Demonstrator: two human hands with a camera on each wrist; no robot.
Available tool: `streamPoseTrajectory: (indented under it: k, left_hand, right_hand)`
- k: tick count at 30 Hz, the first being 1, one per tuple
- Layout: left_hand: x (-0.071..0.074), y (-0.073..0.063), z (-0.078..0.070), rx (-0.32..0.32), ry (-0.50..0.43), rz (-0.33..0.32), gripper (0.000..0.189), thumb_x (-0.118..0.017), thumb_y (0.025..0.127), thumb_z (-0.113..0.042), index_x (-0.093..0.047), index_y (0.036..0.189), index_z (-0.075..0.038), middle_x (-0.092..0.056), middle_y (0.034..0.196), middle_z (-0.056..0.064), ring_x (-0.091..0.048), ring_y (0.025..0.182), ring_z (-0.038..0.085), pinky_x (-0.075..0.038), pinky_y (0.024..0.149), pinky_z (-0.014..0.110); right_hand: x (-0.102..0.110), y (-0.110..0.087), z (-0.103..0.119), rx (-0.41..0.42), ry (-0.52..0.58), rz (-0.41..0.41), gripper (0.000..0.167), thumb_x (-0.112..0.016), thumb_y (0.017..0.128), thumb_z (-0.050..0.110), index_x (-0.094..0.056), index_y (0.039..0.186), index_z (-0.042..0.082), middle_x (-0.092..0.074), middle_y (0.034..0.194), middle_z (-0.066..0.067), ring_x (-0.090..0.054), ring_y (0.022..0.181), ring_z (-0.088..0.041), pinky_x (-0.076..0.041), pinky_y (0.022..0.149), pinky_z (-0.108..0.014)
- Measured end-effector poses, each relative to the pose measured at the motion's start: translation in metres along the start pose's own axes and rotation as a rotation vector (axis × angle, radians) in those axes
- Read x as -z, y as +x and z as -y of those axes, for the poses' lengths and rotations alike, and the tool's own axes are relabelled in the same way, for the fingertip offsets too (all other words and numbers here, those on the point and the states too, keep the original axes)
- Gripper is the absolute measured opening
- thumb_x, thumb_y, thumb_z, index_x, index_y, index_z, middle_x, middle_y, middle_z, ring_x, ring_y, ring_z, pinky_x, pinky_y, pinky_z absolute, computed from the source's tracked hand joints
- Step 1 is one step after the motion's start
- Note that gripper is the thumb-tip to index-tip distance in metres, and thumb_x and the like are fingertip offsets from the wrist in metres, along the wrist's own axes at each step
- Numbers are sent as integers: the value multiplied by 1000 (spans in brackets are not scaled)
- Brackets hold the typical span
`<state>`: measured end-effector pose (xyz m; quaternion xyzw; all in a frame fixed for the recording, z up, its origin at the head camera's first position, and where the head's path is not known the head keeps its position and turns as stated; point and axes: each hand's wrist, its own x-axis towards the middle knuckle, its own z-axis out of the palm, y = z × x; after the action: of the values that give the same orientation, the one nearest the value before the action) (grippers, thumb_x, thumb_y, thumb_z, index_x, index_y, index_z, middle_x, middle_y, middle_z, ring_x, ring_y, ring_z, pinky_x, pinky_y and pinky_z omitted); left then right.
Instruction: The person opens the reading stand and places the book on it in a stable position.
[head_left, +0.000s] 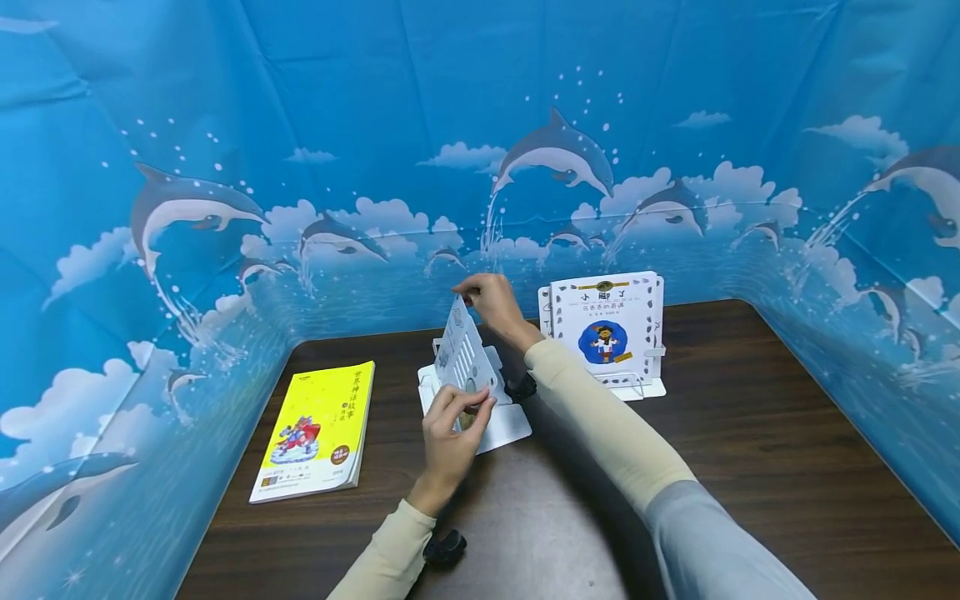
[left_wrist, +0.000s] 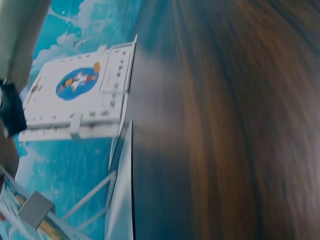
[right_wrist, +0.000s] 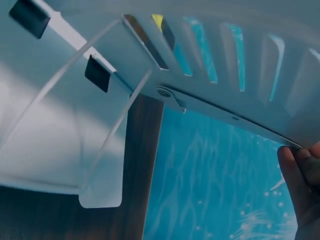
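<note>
A white metal book stand point(head_left: 501, 427) is on the table, its slotted back panel point(head_left: 459, 346) raised at an angle above the base. My right hand point(head_left: 497, 307) pinches the panel's upper corner; in the right wrist view its fingers point(right_wrist: 301, 172) grip the panel edge. At the panel's lower near corner, the thumb and fingertips of my left hand point(head_left: 450, 433) pinch the stand. Thin wire legs point(right_wrist: 120, 120) run between panel and base. To the right, a second white stand point(head_left: 652, 387) holds a white picture book point(head_left: 600, 325) upright.
A thick yellow book point(head_left: 315, 425) lies flat on the left of the dark wood table point(head_left: 720, 483). A blue dolphin-print curtain point(head_left: 420, 108) encloses the back and both sides. My right forearm passes close in front of the second stand.
</note>
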<state>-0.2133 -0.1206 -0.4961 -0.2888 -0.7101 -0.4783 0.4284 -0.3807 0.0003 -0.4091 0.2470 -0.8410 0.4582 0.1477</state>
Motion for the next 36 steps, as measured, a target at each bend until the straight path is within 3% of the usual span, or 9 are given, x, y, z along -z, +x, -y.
streamPoseTrajectory:
  k: [4,11,17,21,25,28,32,36]
  left_hand:
    - [-12,0,-3,18,62,-42,20,-87,84,4,-83,102,-4,-64,79,9,-56,66,20,-47,57,30]
    - [-26,3,-4,29,107,-72,19,-88,84,0,-84,103,-4,-65,77,8,-51,63,22,-37,59,23]
    - [-29,4,-5,46,112,-61,20,-89,85,-4,-84,105,-5,-66,78,5,-49,61,23,-34,58,23]
    - [-24,6,-5,66,92,-32,19,-88,86,-5,-84,105,-5,-67,80,5,-52,62,22,-38,57,26]
    - [-17,10,-3,99,58,19,12,-84,90,-3,-84,102,-6,-70,83,5,-59,68,19,-47,58,34]
    - [-10,16,-1,137,44,56,7,-80,94,-3,-82,99,-6,-72,85,6,-63,72,17,-53,60,37]
    - [-1,24,7,183,38,76,7,-78,96,-2,-81,101,-6,-75,90,7,-65,76,19,-56,63,39]
    - [7,35,20,253,48,81,9,-77,97,-3,-81,105,-6,-76,94,7,-68,82,20,-58,66,37]
  right_hand:
    - [-3,4,2,7,2,30,32,-49,111,0,-78,124,2,-80,113,-14,-71,87,-25,-52,76,-32]
    - [-7,7,4,-2,15,44,29,-53,111,2,-79,123,6,-78,126,-12,-76,113,-25,-60,89,-33]
    - [-8,8,5,-1,29,46,29,-54,110,3,-79,124,6,-78,128,-11,-75,118,-25,-61,92,-34]
    - [-5,8,6,-3,21,75,29,-53,111,4,-79,126,7,-77,130,-10,-75,114,-24,-57,83,-29]
    - [4,8,4,-14,6,156,31,-55,111,5,-76,133,11,-75,135,-10,-73,88,-26,-47,67,-26]
    - [13,5,3,-23,13,223,34,-57,110,6,-70,141,12,-72,140,-12,-73,91,-27,-45,64,-26]
    - [26,-5,1,-34,39,219,35,-59,110,10,-67,144,10,-72,138,-13,-74,113,-26,-58,78,-30]
    - [35,-22,1,-29,53,155,31,-61,110,17,-71,137,7,-74,130,-12,-74,108,-26,-63,91,-40]
